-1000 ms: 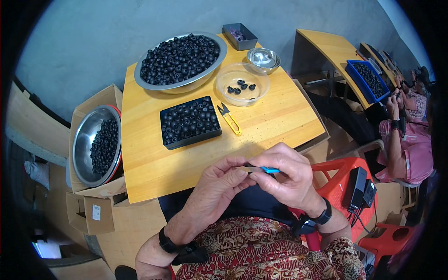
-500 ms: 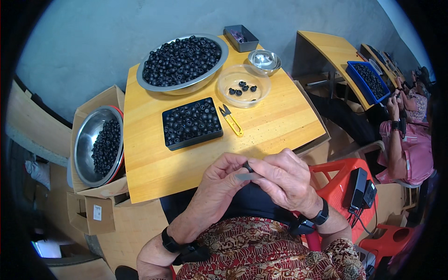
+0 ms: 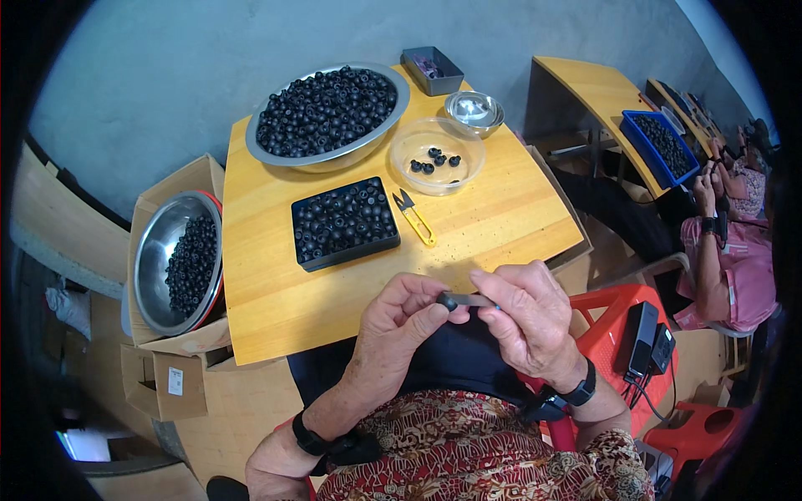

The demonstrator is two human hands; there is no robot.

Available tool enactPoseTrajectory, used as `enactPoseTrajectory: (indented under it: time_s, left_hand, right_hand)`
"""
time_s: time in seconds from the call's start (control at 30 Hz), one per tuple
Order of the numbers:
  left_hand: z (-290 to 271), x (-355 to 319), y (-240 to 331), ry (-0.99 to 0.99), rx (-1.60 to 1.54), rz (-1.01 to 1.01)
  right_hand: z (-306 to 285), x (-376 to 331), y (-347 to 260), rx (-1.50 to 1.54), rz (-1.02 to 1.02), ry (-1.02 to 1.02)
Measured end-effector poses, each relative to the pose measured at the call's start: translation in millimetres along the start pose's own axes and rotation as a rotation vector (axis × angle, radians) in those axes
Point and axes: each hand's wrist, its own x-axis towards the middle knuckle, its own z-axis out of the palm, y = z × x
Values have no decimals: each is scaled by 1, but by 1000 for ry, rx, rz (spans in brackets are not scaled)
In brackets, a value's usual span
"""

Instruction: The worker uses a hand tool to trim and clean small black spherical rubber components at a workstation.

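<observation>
In front of my chest, my left hand pinches a small black round part between thumb and fingers. My right hand is closed on a small flat grey blade, whose tip reaches to the black part. Whether the blade has a handle is hidden by my fingers. Beyond my hands, a black square tray on the table is filled with similar parts, which look hollow with an opening. Thread snips with a yellow handle lie beside the tray.
On the wooden table stand a large heaped metal bowl, a clear plastic bowl with several parts, a small metal bowl and a grey box. Left, another metal bowl sits in a carton. Right are a red stool and co-workers.
My right hand has moved slightly right and turned, drawing the blade from across the left fingertips to the right side of the black part. My left hand still holds the part.
</observation>
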Motion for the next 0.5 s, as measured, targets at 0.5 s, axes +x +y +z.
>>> enactPoseTrajectory:
  time_s: [0.5]
  left_hand:
    - [-2,0,-10,17,-83,24]
  right_hand:
    - [6,-7,-2,-218,-80,-26]
